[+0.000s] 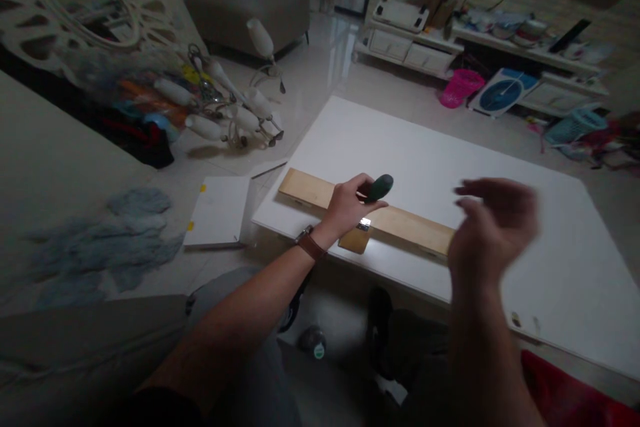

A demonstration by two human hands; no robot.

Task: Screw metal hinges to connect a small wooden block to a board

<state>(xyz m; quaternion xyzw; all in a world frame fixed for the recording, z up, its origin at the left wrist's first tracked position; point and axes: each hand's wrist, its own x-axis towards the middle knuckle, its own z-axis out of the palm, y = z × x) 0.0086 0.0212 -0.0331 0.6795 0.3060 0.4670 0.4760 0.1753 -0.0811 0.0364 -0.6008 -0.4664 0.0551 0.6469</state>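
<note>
L hand [353, 203] is gripping green handle [382, 188], fingers curled, over wood plank [415, 230]; blurry R hand [493, 220] is hovering half-open approx 3 o'clock, contents unclear.

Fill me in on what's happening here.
A person's left hand grips a dark green handle over a long wooden strip that lies along the near side of a white panel. A shiny metal piece and a tan plate show beside that hand. The right hand, blurred, is open in front of the strip's right end; whether it holds something small cannot be told.
</note>
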